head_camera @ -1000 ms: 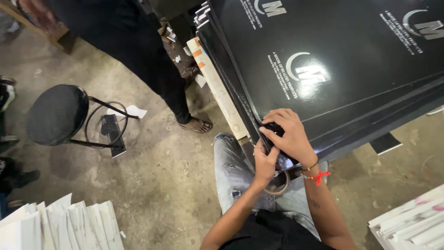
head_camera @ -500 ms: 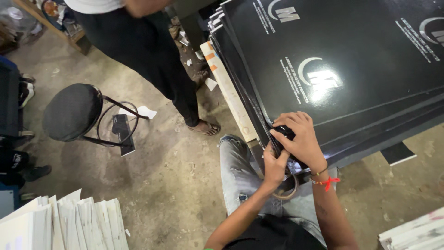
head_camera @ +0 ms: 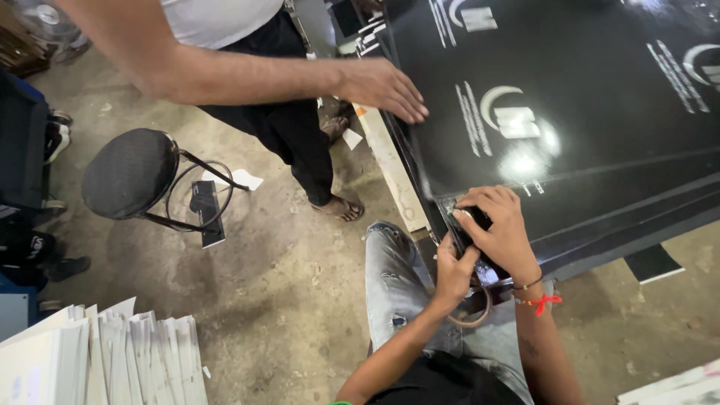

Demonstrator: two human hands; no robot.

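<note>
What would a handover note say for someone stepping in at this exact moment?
Left hand: curled against the near corner of the stack of glossy black printed sheets, fingers closed on the edge.
Right hand: lies over the same corner, pressing a small dark object that is mostly hidden; what it is cannot be told.
Another person's hand rests flat on the stack's far left edge.
Nearby: round black stool on the concrete floor, white sheets standing at lower left.
Done: both hands set on the corner.
Left: unclear; the corner work looks unfinished.
</note>
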